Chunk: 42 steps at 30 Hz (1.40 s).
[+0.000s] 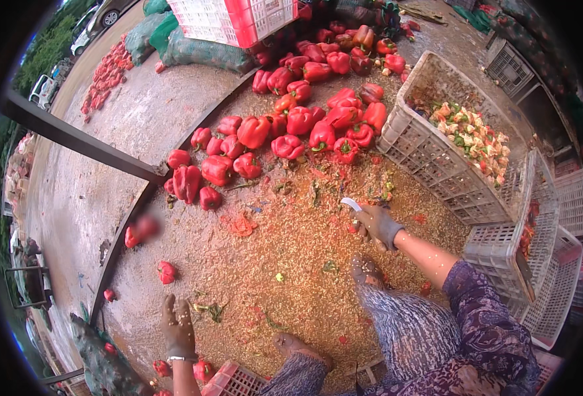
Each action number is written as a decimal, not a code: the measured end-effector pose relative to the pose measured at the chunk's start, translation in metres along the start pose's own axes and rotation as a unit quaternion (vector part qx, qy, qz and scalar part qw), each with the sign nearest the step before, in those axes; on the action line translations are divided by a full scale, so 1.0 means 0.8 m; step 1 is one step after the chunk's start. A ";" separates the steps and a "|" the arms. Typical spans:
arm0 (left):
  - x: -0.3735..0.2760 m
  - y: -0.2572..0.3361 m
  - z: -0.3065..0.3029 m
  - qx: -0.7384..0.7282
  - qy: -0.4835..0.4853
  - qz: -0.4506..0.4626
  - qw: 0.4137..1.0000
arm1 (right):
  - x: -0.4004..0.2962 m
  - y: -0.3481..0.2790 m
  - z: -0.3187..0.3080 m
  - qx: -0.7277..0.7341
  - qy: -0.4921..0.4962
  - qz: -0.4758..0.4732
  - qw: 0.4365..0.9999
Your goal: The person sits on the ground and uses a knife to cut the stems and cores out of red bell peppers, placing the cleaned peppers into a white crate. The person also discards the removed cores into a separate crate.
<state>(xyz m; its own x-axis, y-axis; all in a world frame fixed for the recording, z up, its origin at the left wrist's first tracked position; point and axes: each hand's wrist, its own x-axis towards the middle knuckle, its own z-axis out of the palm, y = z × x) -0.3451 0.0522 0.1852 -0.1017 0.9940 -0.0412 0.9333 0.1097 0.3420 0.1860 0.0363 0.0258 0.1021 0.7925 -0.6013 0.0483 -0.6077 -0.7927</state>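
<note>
My right hand (pixel 378 225), in a grey work glove, is closed around a small tool with a curved pale blade (pixel 351 204), which points up and left. Low at the left, my left hand (pixel 178 324), gloved too, is raised with its fingers extended and nothing in it. A single red bell pepper (pixel 166 272) lies on the floor just above its fingertips. Beyond both hands spreads a pile of red bell peppers (pixel 299 120). Pale seeds (pixel 271 267) and pepper scraps cover much of the floor around my feet.
At the right, a dirty plastic crate (pixel 445 168) holds pepper cores (pixel 469 138), with more crates (pixel 506 247) beside it. A metal post (pixel 83 138) meets a floor rail (pixel 123 227) at the left. Green mesh sacks (pixel 207 51) and a red and white crate (pixel 242 22) stand at the far side.
</note>
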 end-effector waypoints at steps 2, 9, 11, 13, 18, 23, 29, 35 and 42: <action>0.148 0.081 0.114 -0.051 -0.077 0.108 0.990 | 0.027 0.032 0.003 0.024 0.013 -0.003 1.000; 0.437 0.285 0.340 -0.060 -0.100 0.212 0.970 | 0.038 0.023 -0.002 0.049 0.010 0.061 0.997; 0.476 0.330 0.390 -0.067 -0.108 0.227 0.966 | 0.044 0.030 -0.013 0.061 0.021 0.073 0.995; 0.495 0.349 0.413 -0.050 -0.100 0.222 0.969 | 0.056 0.035 -0.018 0.064 0.016 0.065 0.996; 0.500 0.361 0.415 -0.027 -0.227 0.211 0.950 | 0.074 0.022 -0.024 0.058 0.011 0.046 0.997; 0.456 0.319 0.442 -0.163 -0.188 0.176 0.953 | 0.097 -0.020 -0.005 0.084 0.002 0.018 0.996; 0.306 0.324 0.403 -0.382 -0.181 0.047 0.905 | 0.094 -0.064 0.007 -0.019 0.062 -0.148 0.987; 0.120 0.296 0.362 -0.568 -0.226 -0.128 0.781 | 0.082 -0.041 0.072 -0.215 0.083 -0.303 0.925; -0.004 0.237 0.402 -0.498 -0.158 -0.167 0.836 | 0.054 0.045 0.133 -0.421 -0.026 -0.329 0.845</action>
<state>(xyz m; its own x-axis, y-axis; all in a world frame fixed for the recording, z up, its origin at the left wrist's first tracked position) -0.0573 0.0686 -0.0518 -0.0557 0.8739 -0.4828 0.1042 0.4860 0.8677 0.0866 0.0539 -0.0391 -0.2648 0.9611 -0.0793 0.7696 0.1611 -0.6178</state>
